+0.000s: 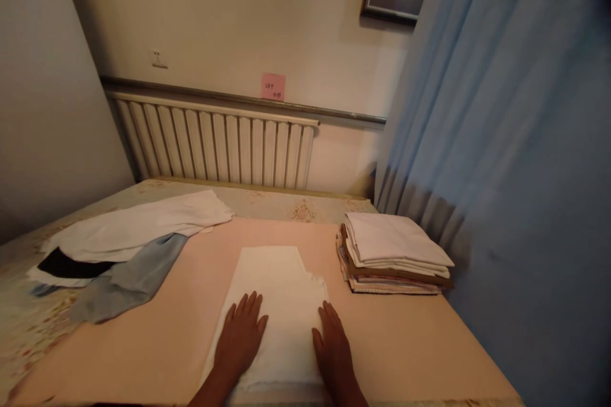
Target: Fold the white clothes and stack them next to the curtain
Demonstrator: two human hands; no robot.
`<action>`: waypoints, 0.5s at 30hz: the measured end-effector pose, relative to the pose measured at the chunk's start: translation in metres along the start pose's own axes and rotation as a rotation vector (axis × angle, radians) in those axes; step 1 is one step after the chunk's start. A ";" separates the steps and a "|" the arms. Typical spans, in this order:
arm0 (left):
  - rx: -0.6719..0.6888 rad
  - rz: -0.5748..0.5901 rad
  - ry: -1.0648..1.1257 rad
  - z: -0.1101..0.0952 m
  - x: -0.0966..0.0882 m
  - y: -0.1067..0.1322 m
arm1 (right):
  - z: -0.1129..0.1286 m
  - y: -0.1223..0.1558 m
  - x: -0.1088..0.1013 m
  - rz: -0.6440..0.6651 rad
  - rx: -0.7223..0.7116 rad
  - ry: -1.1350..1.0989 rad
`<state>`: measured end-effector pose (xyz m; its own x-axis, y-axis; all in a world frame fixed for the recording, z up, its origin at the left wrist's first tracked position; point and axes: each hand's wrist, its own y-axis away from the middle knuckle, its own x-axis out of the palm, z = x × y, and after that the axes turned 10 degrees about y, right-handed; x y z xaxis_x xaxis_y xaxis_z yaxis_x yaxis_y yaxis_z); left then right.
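A white folded garment (281, 305) lies flat in front of me on a peach-coloured board or cloth (401, 343). Its exact kind cannot be made out. My left hand (240, 334) rests palm down on the garment's left side, fingers stretched out. On the right edge lies my right hand (333, 343), also flat, with its fingers extended and the thumb a little apart. Neither hand grips the fabric.
To the right stands a stack of folded clothes (394, 248), beside a blue curtain (515, 172). Loose white clothing (143, 222) and a grey-blue garment (138, 276) lie at the left on the flowered cover (305, 208). A radiator (214, 143) runs along the wall behind.
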<state>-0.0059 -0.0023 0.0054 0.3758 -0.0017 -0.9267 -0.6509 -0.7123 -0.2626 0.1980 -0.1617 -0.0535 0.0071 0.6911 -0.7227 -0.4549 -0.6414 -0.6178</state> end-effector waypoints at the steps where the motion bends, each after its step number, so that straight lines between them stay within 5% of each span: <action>1: -0.005 0.003 0.005 0.000 0.000 0.000 | 0.001 0.003 -0.004 0.012 0.036 -0.021; 6: -0.042 -0.008 0.033 0.009 0.001 0.000 | 0.013 0.003 -0.029 0.135 0.287 -0.120; 11: -0.227 -0.081 0.024 0.036 -0.013 0.004 | 0.020 -0.023 -0.053 0.371 0.514 -0.252; 15: -0.345 0.032 0.175 0.063 -0.032 0.002 | 0.011 -0.043 -0.057 0.474 0.650 -0.298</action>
<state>-0.0605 0.0409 0.0175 0.4851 -0.1262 -0.8653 -0.4154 -0.9040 -0.1009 0.2068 -0.1699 0.0180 -0.5056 0.5155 -0.6918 -0.7712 -0.6295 0.0946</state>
